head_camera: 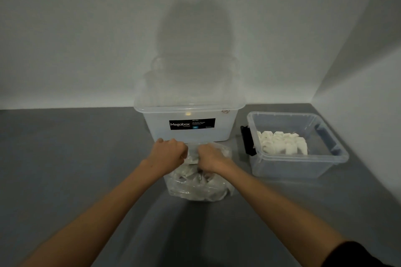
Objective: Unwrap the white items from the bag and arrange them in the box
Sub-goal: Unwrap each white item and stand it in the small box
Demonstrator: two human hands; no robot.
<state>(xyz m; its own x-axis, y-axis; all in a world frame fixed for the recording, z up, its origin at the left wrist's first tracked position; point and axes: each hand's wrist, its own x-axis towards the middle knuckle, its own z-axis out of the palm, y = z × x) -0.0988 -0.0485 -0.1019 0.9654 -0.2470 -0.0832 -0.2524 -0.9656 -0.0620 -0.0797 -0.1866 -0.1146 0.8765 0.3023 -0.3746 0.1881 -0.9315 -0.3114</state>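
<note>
Both hands work above the open mouth of the bag. The grip of the left hand (168, 154) is closed, fingers curled in towards the palm, and it pinches one end of a small wrapped piece (192, 156). The grip of the right hand (211, 158) is closed in the same way on the other end. The two fists sit just apart, with the clear film showing between them. The fingertips face away from the camera, so the exact contact points cannot be seen. This opposed hold suits pulling the film apart, which suggests the unwrapping step is in hand. Holding the piece directly over the bag would let any dropped film or piece fall back among the rest.

The clear plastic bag (199, 191) rests on the grey worktop (76, 147) just below the hands. It holds many more pale wrapped pieces, so much of the task appears to remain.

To the right, near the right hand, stands the small clear box (293, 167) with a black latch (247, 141) on its left end. A cluster of unwrapped white items (282, 143) lies inside it towards the left and back, and the rest of its floor is bare.

Behind the bag, almost touching it, stands a larger translucent bin (156, 128) with a black "Megabox" label (192, 124).
</note>
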